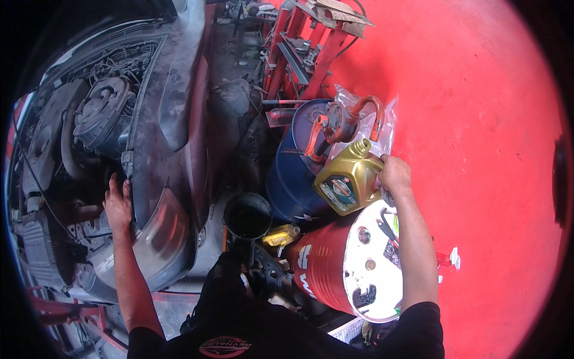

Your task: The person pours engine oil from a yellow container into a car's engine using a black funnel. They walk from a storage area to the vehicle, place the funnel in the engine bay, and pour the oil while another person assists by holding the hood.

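Extending left from the right grip (396, 175): gold jug (350, 181).

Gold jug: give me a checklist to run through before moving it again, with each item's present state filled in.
1. Right-hand grip on the gold jug: ok, closed at its handle side.
2. Jug's neck uncapped: cannot tell from this angle.
3. Jug free of the red drum below: cannot tell whether they touch.
4. White drum top clear for setting down: not ok, tools lie on it.
5. Engine bay exposed: ok, its parts are in plain view.
6. Left-hand grip empty: cannot tell, its fingertips reach into a dark gap behind the headlight.
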